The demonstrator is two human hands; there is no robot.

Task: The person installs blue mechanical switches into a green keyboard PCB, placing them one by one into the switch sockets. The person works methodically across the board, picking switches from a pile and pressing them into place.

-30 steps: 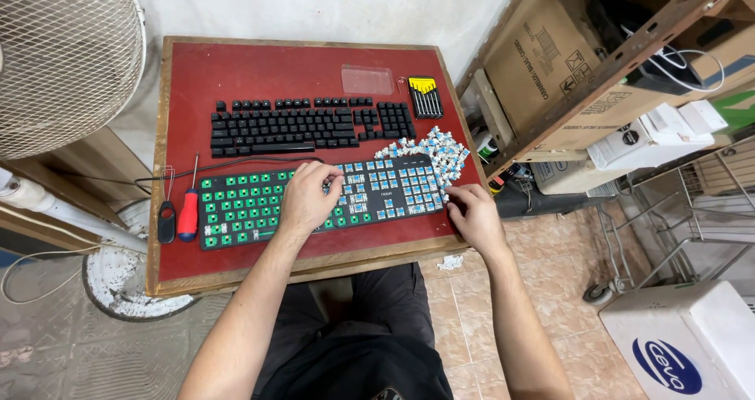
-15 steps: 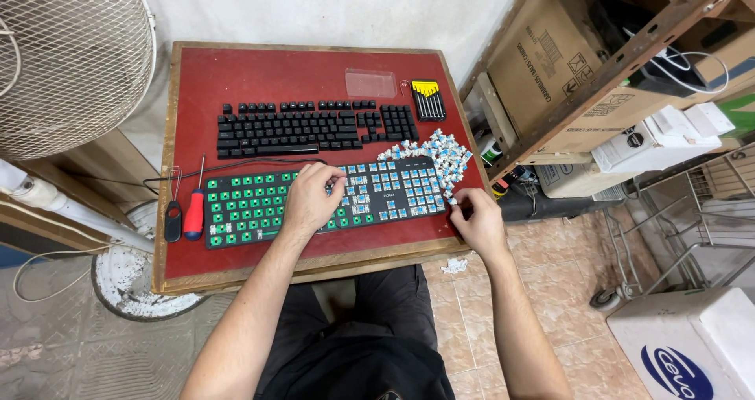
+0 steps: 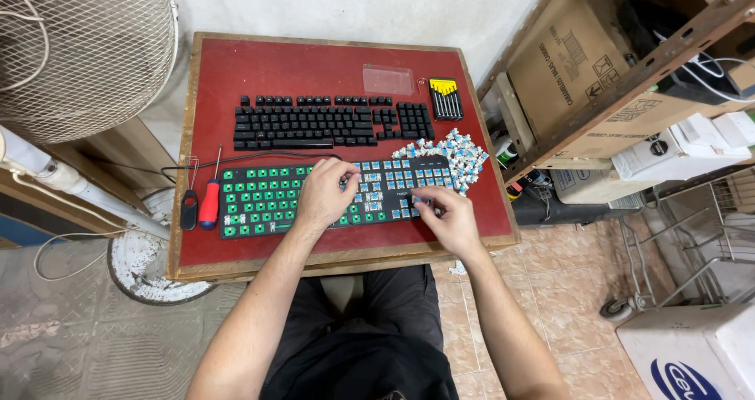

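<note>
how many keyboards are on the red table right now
2. A black keyboard with its keycaps on lies at the back of the red table; a stripped keyboard lies nearer, under the left hand and right hand.

A stripped keyboard [image 3: 267, 199] is lying flat under both hands, long side running left to right. Its bare plate is showing green switches out past the left hand [image 3: 324, 195] and blue ones between the hands. A heap of loose blue-and-white switches [image 3: 452, 152] is sitting just beyond the right hand [image 3: 448, 219], touching the keyboard's far right corner.
</note>
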